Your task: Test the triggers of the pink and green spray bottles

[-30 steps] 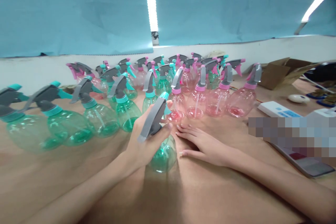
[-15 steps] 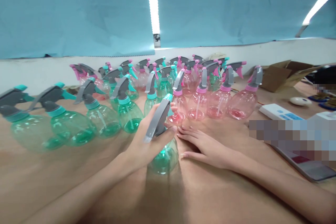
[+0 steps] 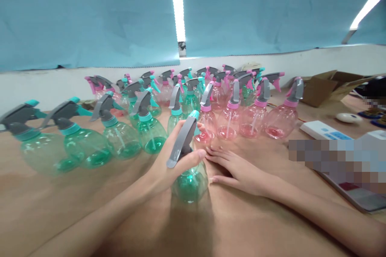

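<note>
My left hand (image 3: 171, 160) is wrapped round the neck of a green spray bottle (image 3: 189, 186) with a grey head and a turquoise nozzle. That bottle stands on the brown table (image 3: 247, 225), nearest to me. Just right of it, my right hand (image 3: 233, 166) lies flat on the table, fingers stretched out and holding nothing. Beyond my hands runs a row of spray bottles: green ones such as this bottle (image 3: 153, 134) to the left, and pink ones such as this bottle (image 3: 227, 124) to the right. The left fingers on the far side are partly hidden.
More pink and green spray bottles (image 3: 190, 102) crowd behind the front row. At the right are an open cardboard box (image 3: 319, 90), a white computer mouse (image 3: 348, 118), a white-and-blue box (image 3: 325, 130) and a phone-like device (image 3: 366, 202), partly blurred out. A white wall (image 3: 36, 84) stands behind.
The whole view has shifted slightly, so things appear a little further right and lower. Both hands keep nearly the same places, the left still round the green spray bottle.
</note>
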Demonstrator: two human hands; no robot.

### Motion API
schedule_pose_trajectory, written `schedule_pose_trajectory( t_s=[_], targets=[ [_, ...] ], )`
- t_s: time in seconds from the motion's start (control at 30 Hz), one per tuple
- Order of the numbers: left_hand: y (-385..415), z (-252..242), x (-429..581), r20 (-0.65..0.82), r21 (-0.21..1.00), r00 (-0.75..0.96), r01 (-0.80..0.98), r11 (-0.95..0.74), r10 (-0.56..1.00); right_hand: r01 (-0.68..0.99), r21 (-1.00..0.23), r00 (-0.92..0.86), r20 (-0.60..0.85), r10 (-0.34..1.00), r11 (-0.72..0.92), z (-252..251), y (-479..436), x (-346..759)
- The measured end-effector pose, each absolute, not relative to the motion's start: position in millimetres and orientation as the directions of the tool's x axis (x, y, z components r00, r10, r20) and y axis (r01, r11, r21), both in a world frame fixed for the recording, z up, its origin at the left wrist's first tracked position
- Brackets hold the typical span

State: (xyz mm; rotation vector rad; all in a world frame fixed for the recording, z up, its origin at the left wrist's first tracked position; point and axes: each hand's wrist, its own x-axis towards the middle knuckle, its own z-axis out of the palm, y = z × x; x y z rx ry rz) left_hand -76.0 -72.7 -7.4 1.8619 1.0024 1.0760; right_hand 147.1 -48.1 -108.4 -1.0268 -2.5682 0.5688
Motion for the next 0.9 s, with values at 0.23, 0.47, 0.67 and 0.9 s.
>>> schedule_pose_trajectory(
  t_s=[0.23, 0.47, 0.67, 0.9],
  targets=[
    [-71.5, -3.0, -76.3, 0.307, 0.849, 0.347, 0.32, -0.42, 0.886, 0.576, -0.481, -0.685, 0.157, 0.711, 0.661, -108.9, -48.5, 146.3],
    [-70.3, -7.2, -76.0, 0.315, 0.864, 0.334, 0.286, -0.414, 0.888, 0.589, -0.475, -0.685, 0.137, 0.716, 0.654, -107.8, -48.8, 146.7],
    [-72.1, -13.2, -73.2, 0.31, 0.859, 0.293, 0.322, -0.399, 0.904, 0.602, -0.47, -0.684, 0.114, 0.721, 0.645, -103.6, -50.0, 145.9],
    [-70.6, -13.1, -71.9, 0.325, 0.847, 0.269, 0.344, -0.405, 0.907, 0.607, -0.477, -0.677, 0.11, 0.728, 0.636, -103.3, -49.8, 145.8]
  ],
)
